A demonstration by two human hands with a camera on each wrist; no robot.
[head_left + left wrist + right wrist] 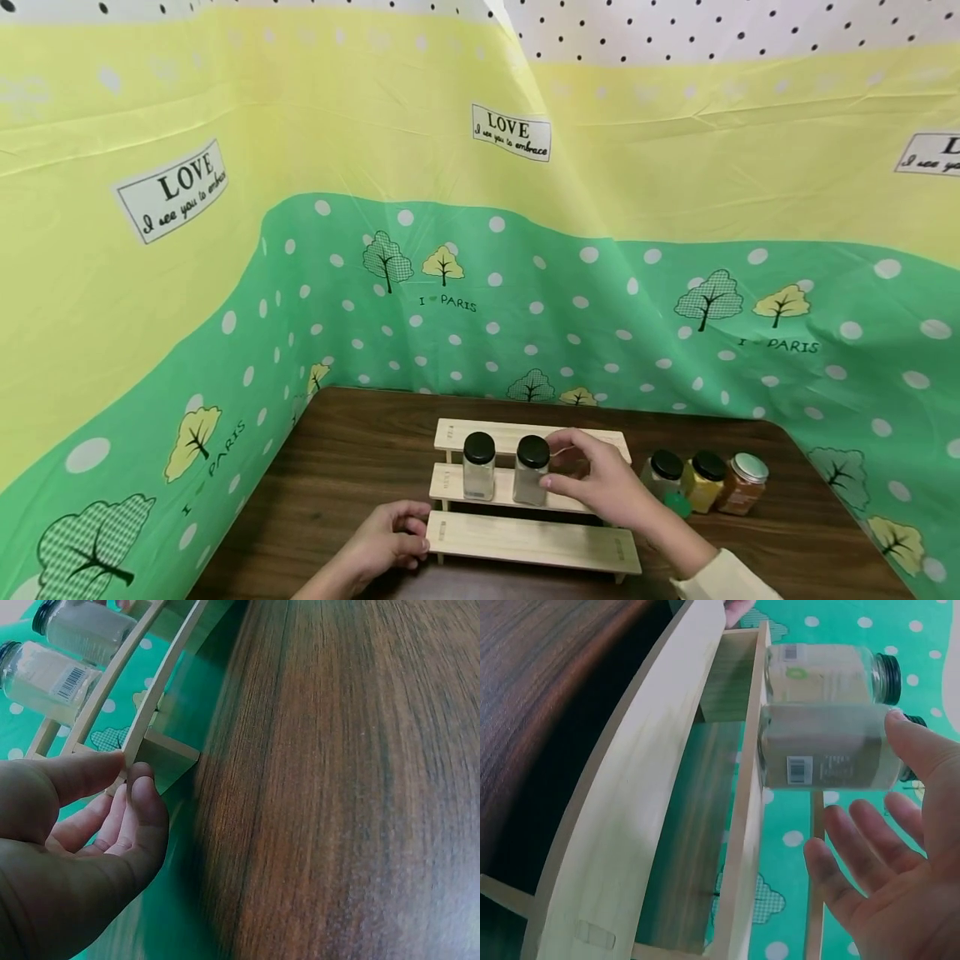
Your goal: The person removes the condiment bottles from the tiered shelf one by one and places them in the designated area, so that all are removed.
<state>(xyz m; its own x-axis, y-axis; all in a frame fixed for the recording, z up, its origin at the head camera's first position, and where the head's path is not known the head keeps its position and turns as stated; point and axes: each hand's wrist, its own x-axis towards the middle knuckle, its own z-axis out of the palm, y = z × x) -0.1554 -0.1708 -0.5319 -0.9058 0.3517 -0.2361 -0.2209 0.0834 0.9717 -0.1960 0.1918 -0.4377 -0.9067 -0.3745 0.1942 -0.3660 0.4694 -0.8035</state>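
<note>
A three-tier wooden shelf rack stands on the table. On its middle tier are two glass jars with black lids, a left jar with pale contents and a right jar with greyish contents. My left hand pinches the left end of the lowest tier, thumb against fingers in the left wrist view. Beside the right jar is my right hand. In the right wrist view its thumb lies at that jar's shoulder near the lid, while the other fingers are spread loosely, apart from the glass.
Right of the rack stand a black-lidded jar, a yellow-filled jar and an orange-brown jar with a silvery lid. A small green round item is in front of them. A patterned curtain hangs behind the dark wooden table.
</note>
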